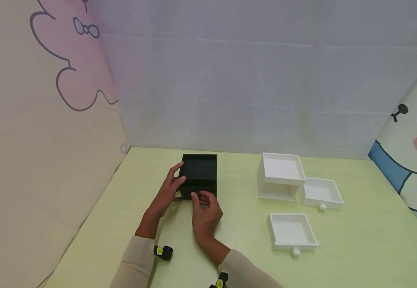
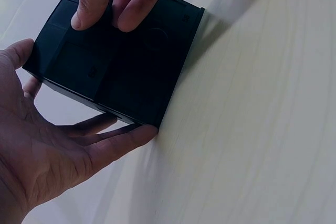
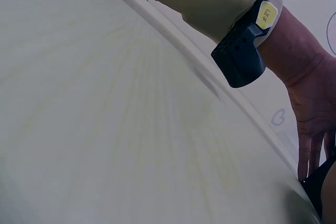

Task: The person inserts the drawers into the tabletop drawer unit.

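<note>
A small black drawer box (image 1: pixel 199 170) stands on the table at left of centre, its shallow top tray facing up. Spread along its left side, my left hand (image 1: pixel 166 195) rests with fairly straight fingers; the thumb touches the top edge, and one finger reaches the lower front corner in the left wrist view. At the front face, my right hand (image 1: pixel 206 216) pinches with thumb and curled fingers at a small dark knob, mostly hidden by the fingertips. The right wrist view shows the left hand (image 3: pixel 314 106) beside a sliver of black box (image 3: pixel 316 184).
To the right stands a white drawer box (image 1: pixel 281 176) with an open front. One white drawer (image 1: pixel 321 192) lies against its right side, and a second white drawer (image 1: pixel 292 230) lies nearer, both with knobs facing me. Printed cloth walls (image 1: pixel 208 80) enclose the pale yellow table (image 1: pixel 244 256).
</note>
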A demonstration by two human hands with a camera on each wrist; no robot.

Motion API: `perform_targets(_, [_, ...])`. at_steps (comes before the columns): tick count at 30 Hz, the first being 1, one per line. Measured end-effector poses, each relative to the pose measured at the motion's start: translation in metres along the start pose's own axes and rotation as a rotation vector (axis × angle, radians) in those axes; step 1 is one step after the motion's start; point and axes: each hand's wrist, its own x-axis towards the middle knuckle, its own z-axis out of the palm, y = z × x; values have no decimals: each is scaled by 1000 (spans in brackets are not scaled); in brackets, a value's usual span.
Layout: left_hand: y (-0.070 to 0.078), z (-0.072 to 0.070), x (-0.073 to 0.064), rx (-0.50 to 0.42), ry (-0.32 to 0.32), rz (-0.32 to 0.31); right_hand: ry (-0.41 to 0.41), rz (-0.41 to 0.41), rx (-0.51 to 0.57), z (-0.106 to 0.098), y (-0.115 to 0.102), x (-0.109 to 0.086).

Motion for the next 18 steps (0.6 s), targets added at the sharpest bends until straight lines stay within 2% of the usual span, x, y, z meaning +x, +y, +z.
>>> perform_targets(18, [-3, -1, 2, 7, 13, -10, 0, 17, 5, 3, 3, 5])
